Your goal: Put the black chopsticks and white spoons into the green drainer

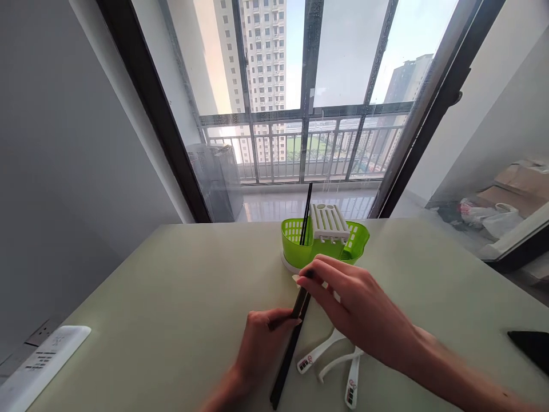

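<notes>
Black chopsticks (286, 366) run slantwise across the table between my hands, their lower ends toward me. My left hand (268, 343) is closed in a pinch on the chopsticks, thumb and forefinger near their upper part. The fingertips of my right hand (343, 297) close around the top end, just in front of a green utensil holder (295, 252). In its left compartment stand more black chopsticks (306, 213), leaning slightly. A slotted white rack (330, 223) sits over its middle. White-handled utensils (317, 353) with printed labels lie below my right hand, which partly hides them.
A white power strip (51, 355) lies at the table's left side. Some dark pointed object (532, 346) rests at the right edge. Beyond the table (206, 274) are a framed glass door and a balcony railing. Boxes and bags lie at the far right.
</notes>
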Available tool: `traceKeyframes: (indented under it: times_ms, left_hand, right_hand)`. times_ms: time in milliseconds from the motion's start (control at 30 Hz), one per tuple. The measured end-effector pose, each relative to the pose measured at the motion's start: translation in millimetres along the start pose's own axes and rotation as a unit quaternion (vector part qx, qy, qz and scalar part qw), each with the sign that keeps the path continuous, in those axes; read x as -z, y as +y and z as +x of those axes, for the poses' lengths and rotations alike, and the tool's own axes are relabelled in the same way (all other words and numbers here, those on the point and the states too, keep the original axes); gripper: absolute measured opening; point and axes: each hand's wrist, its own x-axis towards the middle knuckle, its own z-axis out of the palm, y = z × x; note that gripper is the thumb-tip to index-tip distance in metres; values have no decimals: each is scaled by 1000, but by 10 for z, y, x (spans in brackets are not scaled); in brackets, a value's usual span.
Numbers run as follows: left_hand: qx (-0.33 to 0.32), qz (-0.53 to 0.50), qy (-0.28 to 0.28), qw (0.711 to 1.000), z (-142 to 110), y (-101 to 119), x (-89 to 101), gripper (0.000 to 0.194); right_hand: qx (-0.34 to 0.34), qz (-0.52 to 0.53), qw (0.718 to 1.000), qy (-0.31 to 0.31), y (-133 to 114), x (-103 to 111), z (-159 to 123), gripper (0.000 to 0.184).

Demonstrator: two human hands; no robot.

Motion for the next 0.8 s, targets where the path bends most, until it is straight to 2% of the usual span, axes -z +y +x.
traceKeyframes:
  times_ms: [100,167,233,300,367,500,600,800]
  left_hand:
    - [-5,-14,14,1000,25,-75,-3,34]
    - [-19,-22,28,999,43,-104,3,45]
    - [-27,-22,27,999,53,-114,10,45]
    - [-29,-20,26,999,56,-116,14,38]
    - [-30,-19,26,999,54,-119,14,34]
    - [-35,-15,32,999,46,-138,10,25]
    - [-40,-1,35,999,38,-135,12,20]
    - [-45,36,36,998,32,-87,28,21]
  right_hand:
    - [-22,20,997,71,41,319,205,31]
    - [-45,55,987,146,67,573,403,28]
    - [-54,33,978,199,97,766,619,28]
    - [-46,-15,973,226,147,838,827,29]
    - [-30,-68,973,217,237,780,1016,30]
    - [-48,-173,979,100,529,451,1326,30]
    - [-79,-182,980,31,755,220,1485,29]
    - [-129,-158,979,9,1065,19,1612,32]
